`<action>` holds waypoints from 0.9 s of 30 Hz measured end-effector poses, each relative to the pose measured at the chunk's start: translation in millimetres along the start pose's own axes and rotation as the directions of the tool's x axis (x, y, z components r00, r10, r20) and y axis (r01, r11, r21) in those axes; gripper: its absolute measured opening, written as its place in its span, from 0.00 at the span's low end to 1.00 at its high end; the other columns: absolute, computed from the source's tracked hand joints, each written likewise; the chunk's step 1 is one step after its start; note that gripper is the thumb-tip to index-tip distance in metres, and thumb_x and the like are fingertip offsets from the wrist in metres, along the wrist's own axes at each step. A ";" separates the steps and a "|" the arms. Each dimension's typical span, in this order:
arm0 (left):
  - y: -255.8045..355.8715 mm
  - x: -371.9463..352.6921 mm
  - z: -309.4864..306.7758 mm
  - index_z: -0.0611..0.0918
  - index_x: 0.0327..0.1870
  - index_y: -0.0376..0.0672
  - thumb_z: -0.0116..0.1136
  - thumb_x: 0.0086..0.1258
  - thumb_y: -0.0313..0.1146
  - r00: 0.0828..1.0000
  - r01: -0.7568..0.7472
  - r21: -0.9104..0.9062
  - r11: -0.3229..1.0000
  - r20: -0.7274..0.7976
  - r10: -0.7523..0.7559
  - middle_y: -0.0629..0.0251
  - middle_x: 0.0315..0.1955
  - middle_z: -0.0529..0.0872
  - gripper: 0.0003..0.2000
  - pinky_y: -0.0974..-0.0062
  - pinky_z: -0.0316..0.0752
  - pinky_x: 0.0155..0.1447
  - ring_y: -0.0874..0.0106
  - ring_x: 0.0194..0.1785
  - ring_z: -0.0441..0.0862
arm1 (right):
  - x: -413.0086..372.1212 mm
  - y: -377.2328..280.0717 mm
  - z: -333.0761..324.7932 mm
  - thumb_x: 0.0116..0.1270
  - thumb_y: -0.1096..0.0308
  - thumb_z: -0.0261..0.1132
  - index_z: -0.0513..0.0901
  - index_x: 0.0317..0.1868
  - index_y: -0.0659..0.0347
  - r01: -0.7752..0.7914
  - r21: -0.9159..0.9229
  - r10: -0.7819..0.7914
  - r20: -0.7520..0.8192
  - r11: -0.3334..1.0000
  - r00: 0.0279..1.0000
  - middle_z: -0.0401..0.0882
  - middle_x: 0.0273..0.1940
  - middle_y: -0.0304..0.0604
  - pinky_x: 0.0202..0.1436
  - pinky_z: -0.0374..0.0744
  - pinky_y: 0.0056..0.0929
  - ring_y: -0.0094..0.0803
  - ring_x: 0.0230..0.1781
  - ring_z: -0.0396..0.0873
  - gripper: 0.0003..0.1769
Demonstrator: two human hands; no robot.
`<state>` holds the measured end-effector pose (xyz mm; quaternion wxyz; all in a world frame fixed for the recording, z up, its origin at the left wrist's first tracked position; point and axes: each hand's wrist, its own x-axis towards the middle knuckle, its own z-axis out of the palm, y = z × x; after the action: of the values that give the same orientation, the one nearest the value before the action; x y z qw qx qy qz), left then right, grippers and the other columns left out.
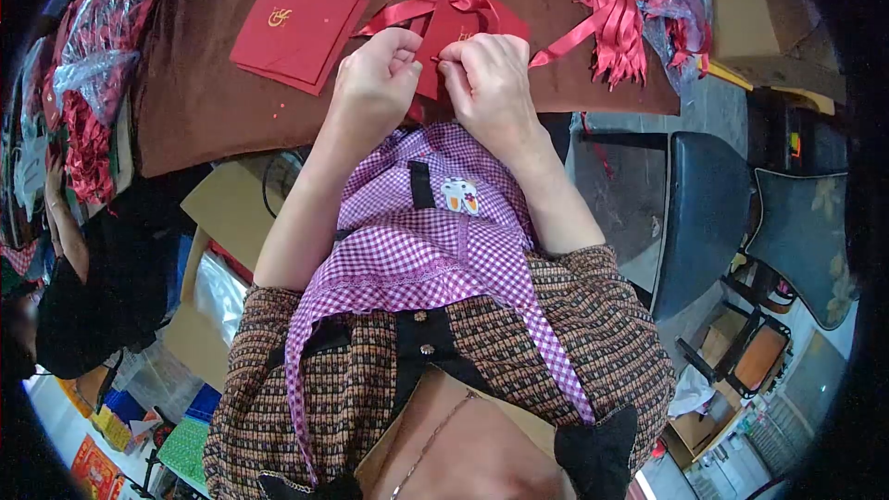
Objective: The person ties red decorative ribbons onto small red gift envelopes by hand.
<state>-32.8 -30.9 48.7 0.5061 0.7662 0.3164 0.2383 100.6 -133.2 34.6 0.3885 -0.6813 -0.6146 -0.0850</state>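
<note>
A flat red paper bag (486, 18) with partly hidden gold print lies at the table's front edge, under and between my hands. A shiny red ribbon (404, 11) loops out from its left side, and another loop lies across its top. My left hand (378, 74) is closed at the bag's left edge, thumb against curled fingers; what it grips is hidden. My right hand (491, 79) rests over the bag, thumb and forefinger pinching a small red tip that looks like a ribbon end. To the left lies a stack of red bags (298, 28) with a gold emblem.
Cut red ribbons (613, 18) lie bunched on the brown-covered table (199, 83) at right, beside a clear plastic bag (674, 14). More plastic-wrapped red goods (102, 65) stand at far left, near another person's arm (67, 227). A dark chair (704, 213) stands right; cardboard boxes (231, 208) left.
</note>
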 end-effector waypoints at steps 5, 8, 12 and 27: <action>8.6 -3.1 -0.1 0.80 0.45 0.30 0.56 0.63 0.23 0.998 -0.054 0.012 0.998 -0.023 0.055 0.52 0.34 0.86 0.11 0.71 0.79 0.46 0.66 0.38 0.85 | 1.6 -5.1 -4.1 0.54 0.74 0.68 0.79 0.33 0.59 0.020 -0.051 -0.020 0.005 0.999 1.000 0.78 0.32 0.40 0.49 0.67 0.36 0.36 0.37 0.77 0.07; 9.0 -3.0 -0.5 0.79 0.46 0.30 0.56 0.63 0.23 0.999 -0.033 0.011 0.999 -0.025 0.033 0.52 0.34 0.86 0.11 0.70 0.79 0.46 0.66 0.38 0.85 | 2.7 -5.4 -5.4 0.54 0.74 0.68 0.79 0.34 0.59 0.019 -0.042 -0.021 -0.038 0.999 0.999 0.79 0.33 0.40 0.50 0.67 0.36 0.36 0.38 0.77 0.07; 3.2 -2.5 0.8 0.79 0.46 0.30 0.56 0.63 0.23 0.999 -0.039 -0.022 0.999 -0.038 0.038 0.53 0.34 0.86 0.11 0.70 0.79 0.46 0.66 0.38 0.85 | 1.1 -5.9 -6.4 0.55 0.73 0.67 0.79 0.35 0.59 -0.012 -0.030 0.011 -0.036 0.999 0.999 0.79 0.33 0.40 0.51 0.66 0.36 0.36 0.39 0.78 0.07; 3.8 -5.1 4.8 0.79 0.46 0.31 0.57 0.63 0.23 0.998 -0.055 -0.007 0.998 -0.043 0.055 0.51 0.36 0.86 0.12 0.70 0.79 0.47 0.65 0.40 0.85 | 2.7 -6.1 -5.5 0.55 0.74 0.67 0.79 0.35 0.59 0.023 -0.020 -0.022 0.017 1.000 1.000 0.78 0.31 0.40 0.50 0.66 0.37 0.37 0.35 0.77 0.07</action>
<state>-32.1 -38.8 50.3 0.4957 0.7672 0.3049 0.2696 97.6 -134.9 42.6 0.3752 -0.6789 -0.6246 -0.0899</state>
